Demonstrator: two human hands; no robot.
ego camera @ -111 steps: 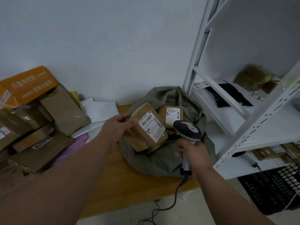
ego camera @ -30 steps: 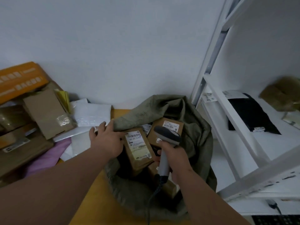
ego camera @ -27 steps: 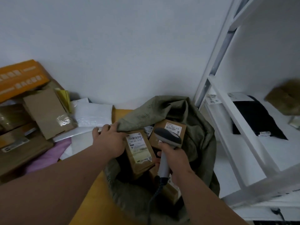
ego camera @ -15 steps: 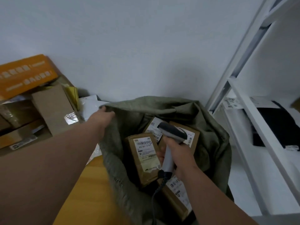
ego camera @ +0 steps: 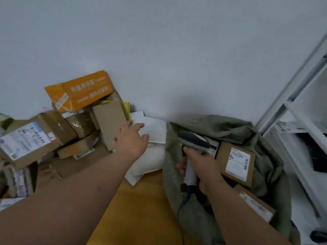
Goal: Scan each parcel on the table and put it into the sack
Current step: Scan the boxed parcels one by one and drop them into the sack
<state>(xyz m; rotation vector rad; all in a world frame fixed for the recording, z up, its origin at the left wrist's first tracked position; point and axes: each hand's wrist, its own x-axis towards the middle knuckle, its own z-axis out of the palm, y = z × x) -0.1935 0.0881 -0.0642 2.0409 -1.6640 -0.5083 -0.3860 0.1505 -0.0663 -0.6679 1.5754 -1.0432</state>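
Head view: our left hand, fingers loose, reaches mid-frame toward white mailer; right hand grips scanner over sack (lower right). We'd lift mailer label-up.

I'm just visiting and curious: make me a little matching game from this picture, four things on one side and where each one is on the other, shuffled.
Things:
1. scanner
2. orange box
3. labelled brown parcel
4. left hand

Places:
a. inside the green sack
b. on top of the parcel pile by the wall
c. reaching over the white mailers
d. gripped in the right hand

Pairs: 1-d, 2-b, 3-a, 4-c
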